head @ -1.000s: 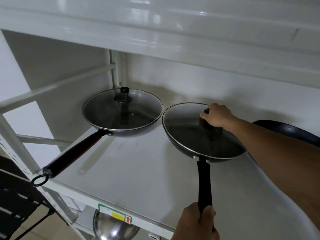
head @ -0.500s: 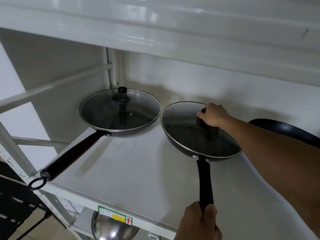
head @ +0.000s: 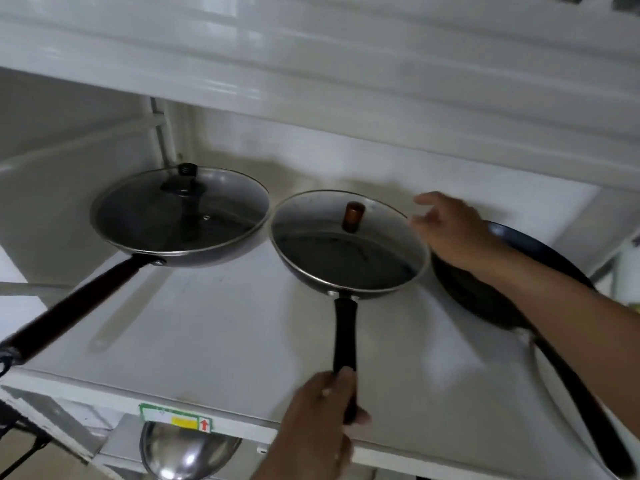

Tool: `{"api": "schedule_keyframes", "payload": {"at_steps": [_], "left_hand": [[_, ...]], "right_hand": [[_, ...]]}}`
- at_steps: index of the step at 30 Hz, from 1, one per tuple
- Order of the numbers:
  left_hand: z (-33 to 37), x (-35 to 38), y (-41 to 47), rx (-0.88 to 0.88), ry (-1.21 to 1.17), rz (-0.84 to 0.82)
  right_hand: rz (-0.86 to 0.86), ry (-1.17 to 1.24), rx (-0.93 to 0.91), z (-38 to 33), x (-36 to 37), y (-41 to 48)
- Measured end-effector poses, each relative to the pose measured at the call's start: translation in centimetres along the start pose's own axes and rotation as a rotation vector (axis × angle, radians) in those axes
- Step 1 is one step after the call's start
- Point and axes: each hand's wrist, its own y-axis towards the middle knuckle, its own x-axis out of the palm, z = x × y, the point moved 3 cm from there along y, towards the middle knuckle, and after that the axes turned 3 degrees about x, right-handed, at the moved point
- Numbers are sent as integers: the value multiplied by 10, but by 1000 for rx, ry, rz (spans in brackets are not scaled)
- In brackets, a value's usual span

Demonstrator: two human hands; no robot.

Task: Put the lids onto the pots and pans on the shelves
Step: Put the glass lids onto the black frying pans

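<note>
Head view, handling: the glass lid [head: 349, 251] was judged rigid, breakable and fairly heavy for its size, with a smooth dome likely to slip under the fingers; the brown knob [head: 352, 216] at its centre was judged the correct place to take hold.
Head view, middle pan handling: the middle pan [head: 346, 271] was judged stiff metal, best steadied by its long black handle [head: 344, 336].
Head view, appearance: the lid was clear glass with a bright metal rim, and the dark pan floor showed through it.
Head view, position: the lid sat on the middle pan, rim to rim as far as could be told, on the white shelf [head: 221, 341].
Head view, left hand: the left hand [head: 322, 407] had its grip wrapped around the near end of the black handle.
Head view, right hand: the right hand [head: 450, 230] hung just beside the lid's right edge, its grip spread and holding nothing; motion blur hid whether a fingertip touched the rim.
Head view, neighbours: the left pan [head: 180, 220] carried its own glass lid with a black knob [head: 187, 169]; the right pan [head: 491, 289], under the right forearm, showed no lid.
Head view, judgement: the right pan was judged the next to be covered.
</note>
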Motion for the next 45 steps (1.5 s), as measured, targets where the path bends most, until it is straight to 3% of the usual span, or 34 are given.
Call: {"api": "schedule_keyframes", "payload": {"at_steps": [1,3,5,7,10,13,15,17,21,32,37,45], "left_hand": [[1,-4,-1,46,69,99],[8,-10,-15,308,360,392],[31,10,-49,591,379,553],[40,57,-66,634,270,422],[17,151,-61,414,294,-17],[-9,228,-53,120,314,-294],[-18,259,-51,-23,280,-345],[-22,274,-48,-106,240,-321],[-30,286,-48,-104,131,-287],[-33,286,-44,-76,84,-270],[-32,287,-45,-70,51,-280],[-41,291,-42,4,97,-262]], "right_hand": [[54,40,6,19,-26,-20],[148,92,57,72,-79,-61],[249,132,166,135,-121,-105],[283,32,314,203,-144,-140],[113,-198,482,292,-135,-175],[-98,-427,420,338,-103,-191],[-136,-464,382,351,-90,-190],[-115,-478,381,358,-88,-182],[-120,-533,331,383,-85,-164],[-75,-174,242,367,-114,-228],[36,-106,219,338,-160,-253],[42,-148,135,269,-172,-110]]}}
